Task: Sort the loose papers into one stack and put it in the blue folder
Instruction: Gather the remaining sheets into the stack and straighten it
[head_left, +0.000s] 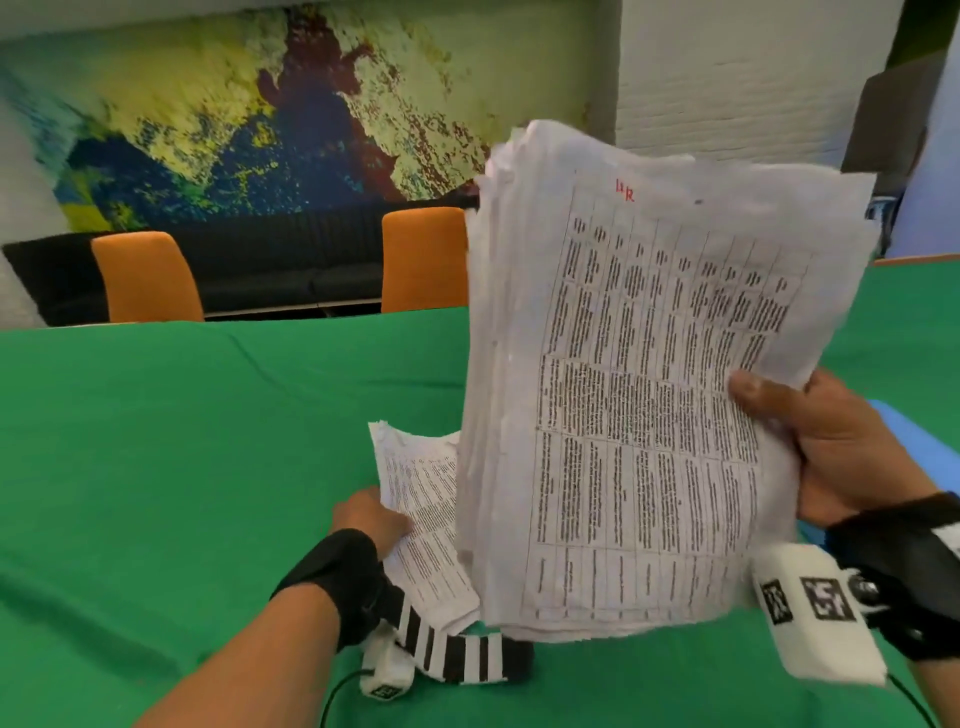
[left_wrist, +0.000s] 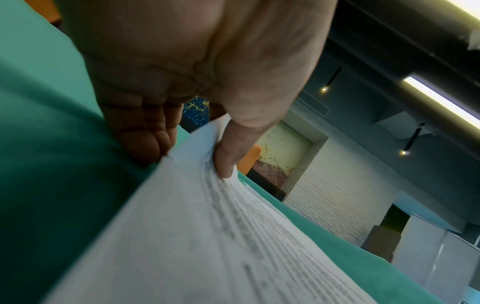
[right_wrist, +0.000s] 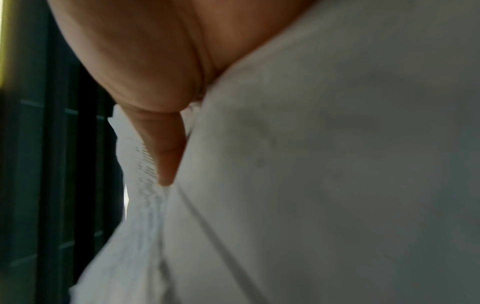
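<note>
My right hand (head_left: 810, 431) grips a thick stack of printed papers (head_left: 639, 389) by its right edge and holds it upright above the table, thumb across the front sheet. The right wrist view shows the thumb (right_wrist: 166, 156) pressed on the stack of papers (right_wrist: 324, 164). Lower down, my left hand (head_left: 374, 519) pinches a few loose printed sheets (head_left: 421, 514) lying on the green cloth, thumb on top and fingers underneath; the left wrist view shows the thumb (left_wrist: 231, 152) on these sheets (left_wrist: 207, 236). A strip of the blue folder (head_left: 919, 447) peeks out behind my right hand.
The green tablecloth (head_left: 182, 441) covers the whole table. Two orange chairs (head_left: 145, 275) stand at the far edge before a black bench and a painted wall. A white tagged device (head_left: 815, 618) hangs at my right wrist, and a striped strap (head_left: 452, 649) at my left.
</note>
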